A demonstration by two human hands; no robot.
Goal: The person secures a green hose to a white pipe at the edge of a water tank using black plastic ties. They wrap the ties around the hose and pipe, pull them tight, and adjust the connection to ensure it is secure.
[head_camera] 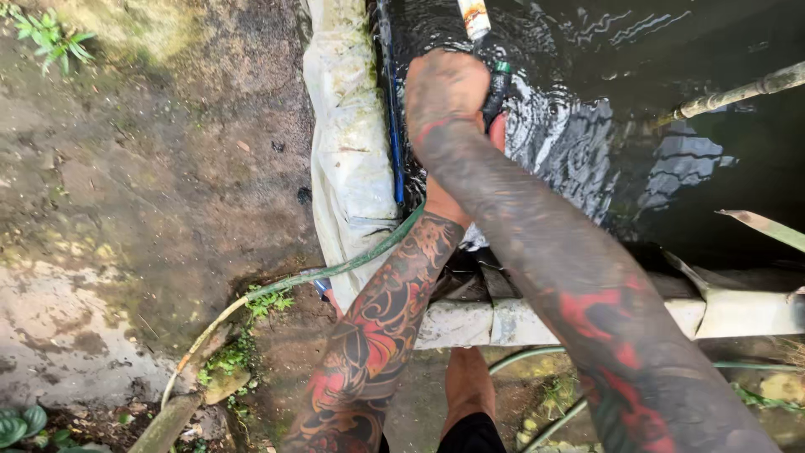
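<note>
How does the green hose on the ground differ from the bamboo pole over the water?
The green hose is thin, limp and curving, lying over the dirt and the pond's white liner. The bamboo pole is thicker, stiff and straight, pale brown, and slants down to the dark water. Both are long and slender.

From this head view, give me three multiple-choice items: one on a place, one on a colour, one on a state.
1. Where is the right hand?
A. on the dirt path
B. over the water
C. at the knee

2. What colour is the hose crossing the pond liner?
A. green
B. orange
C. white

3. How does the water stand?
A. frozen
C. drained
B. rippled

Answers: 1 B, the hand is above the dark pond; 2 A, the hose is pale green; 3 B, rings spread around the hand.
</note>
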